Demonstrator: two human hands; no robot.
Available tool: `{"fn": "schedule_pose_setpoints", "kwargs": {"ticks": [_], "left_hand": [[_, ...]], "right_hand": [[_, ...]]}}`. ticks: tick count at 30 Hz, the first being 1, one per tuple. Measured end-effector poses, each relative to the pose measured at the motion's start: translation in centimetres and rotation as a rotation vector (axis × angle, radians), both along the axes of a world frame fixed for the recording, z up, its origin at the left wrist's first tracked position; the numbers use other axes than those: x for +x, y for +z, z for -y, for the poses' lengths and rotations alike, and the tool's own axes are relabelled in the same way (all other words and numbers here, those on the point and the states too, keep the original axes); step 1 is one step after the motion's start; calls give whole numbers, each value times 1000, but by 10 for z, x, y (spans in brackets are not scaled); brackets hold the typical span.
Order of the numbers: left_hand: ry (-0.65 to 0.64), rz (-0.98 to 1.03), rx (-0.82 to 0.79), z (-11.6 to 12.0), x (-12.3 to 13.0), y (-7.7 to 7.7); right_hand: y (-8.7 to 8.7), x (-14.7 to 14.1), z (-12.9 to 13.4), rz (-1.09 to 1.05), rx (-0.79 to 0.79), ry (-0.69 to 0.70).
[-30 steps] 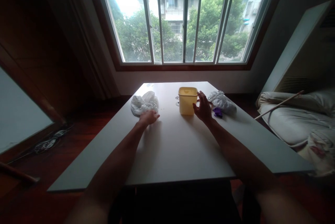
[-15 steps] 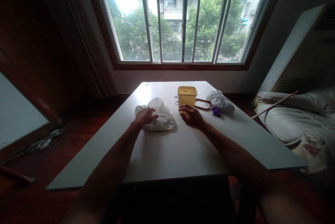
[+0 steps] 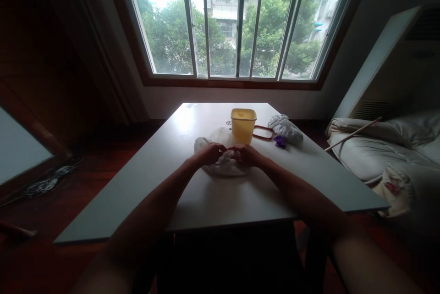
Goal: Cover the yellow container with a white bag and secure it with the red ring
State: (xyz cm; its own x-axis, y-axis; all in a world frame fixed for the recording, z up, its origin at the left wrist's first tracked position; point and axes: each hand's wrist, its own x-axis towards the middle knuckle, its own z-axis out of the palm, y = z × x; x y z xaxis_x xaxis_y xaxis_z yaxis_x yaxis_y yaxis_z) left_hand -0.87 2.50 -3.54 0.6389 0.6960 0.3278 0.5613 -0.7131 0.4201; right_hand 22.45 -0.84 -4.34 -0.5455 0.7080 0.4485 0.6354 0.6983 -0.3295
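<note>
A crumpled, translucent white plastic bag (image 3: 225, 169) lies on the table in front of me. My left hand (image 3: 210, 153) is on its left side, fingers closed on the plastic. Opposite it, my right hand (image 3: 246, 155) grips the bag's right side with bent fingers. The two hands' fingertips nearly meet over the middle of the bag. Just behind my right hand stands an open yellow plastic container (image 3: 243, 124), upright. What the bag holds, if anything, cannot be made out.
Right of the container lies a reddish-brown rectangular ring (image 3: 263, 133). Beyond it are a purple crumpled piece (image 3: 280, 141) and another whitish plastic bag (image 3: 286, 128). The white table (image 3: 144, 202) stands before a window, with a cushioned seat (image 3: 357, 147) to its right.
My right hand has left the yellow container's side and come onto the bag. My left hand and the bag have shifted right, closer to the container. The view has moved slightly.
</note>
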Motion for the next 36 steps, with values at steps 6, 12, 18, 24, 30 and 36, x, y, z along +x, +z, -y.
{"fn": "schedule_pose_setpoints", "kwargs": {"ticks": [6, 12, 18, 24, 30, 36], "left_hand": [[124, -197, -18, -14, -25, 2], [316, -137, 110, -11, -35, 25], [299, 6, 320, -6, -43, 44], [284, -26, 418, -3, -41, 46], [549, 12, 558, 0, -43, 52], [770, 72, 609, -1, -64, 62]], "right_hand": [[5, 10, -7, -119, 66, -23], [33, 34, -2, -244, 223, -141], [45, 57, -4, -332, 357, -377], [46, 64, -6, -351, 352, -455], [50, 69, -4, -268, 397, -544], [48, 82, -12, -264, 408, -662]]}}
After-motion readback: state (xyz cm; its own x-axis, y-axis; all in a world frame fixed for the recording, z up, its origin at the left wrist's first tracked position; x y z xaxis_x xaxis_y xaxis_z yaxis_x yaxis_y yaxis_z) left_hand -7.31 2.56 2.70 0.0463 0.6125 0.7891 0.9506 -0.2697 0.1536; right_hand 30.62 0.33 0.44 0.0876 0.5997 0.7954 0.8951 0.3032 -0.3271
